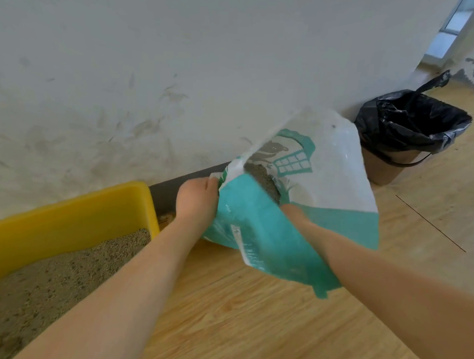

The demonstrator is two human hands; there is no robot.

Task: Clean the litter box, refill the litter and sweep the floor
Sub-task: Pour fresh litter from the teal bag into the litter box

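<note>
With the left hand pinching the open litter bag rim beside the yellow litter box and the right hand's grip hidden inside, a tilt risks spilling litter onto the floor.

We lose our right hand inside the mouth of the litter bag, so its fingers cannot be read. The bag hides its own base and most of the litter within. The yellow litter box runs off the left and bottom edges. The bin stands partly behind the bag. The bag's print is blurred.
</note>
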